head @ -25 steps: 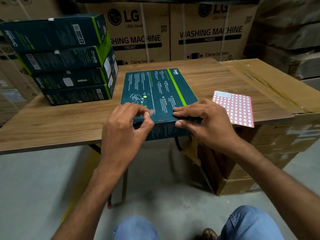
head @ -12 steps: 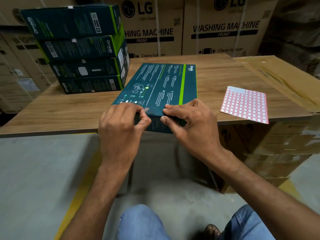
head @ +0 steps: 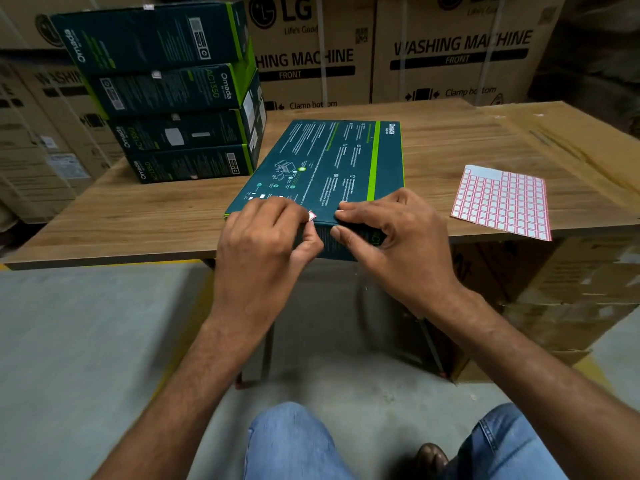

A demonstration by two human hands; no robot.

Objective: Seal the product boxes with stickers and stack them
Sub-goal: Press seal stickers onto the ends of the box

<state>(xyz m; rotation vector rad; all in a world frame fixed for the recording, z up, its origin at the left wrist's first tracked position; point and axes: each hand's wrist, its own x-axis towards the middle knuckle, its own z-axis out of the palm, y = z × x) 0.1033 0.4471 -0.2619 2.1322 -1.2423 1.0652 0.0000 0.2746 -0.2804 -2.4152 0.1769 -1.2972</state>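
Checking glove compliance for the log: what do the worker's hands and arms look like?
No gloves on the left hand or right hand. No rings, watch or wristband shows. No sleeve reaches into view on either arm.

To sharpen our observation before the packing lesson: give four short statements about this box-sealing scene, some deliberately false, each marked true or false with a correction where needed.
1. A stack of four boxes stands on the table. True.
2. The sticker sheet lies on top of the flat box. False: it lies on the table, to the right of that box.
3. The left hand pinches a small sticker at the flat box's near edge. True.
4. The right hand hovers clear of the flat box. False: it grips the box's near edge.
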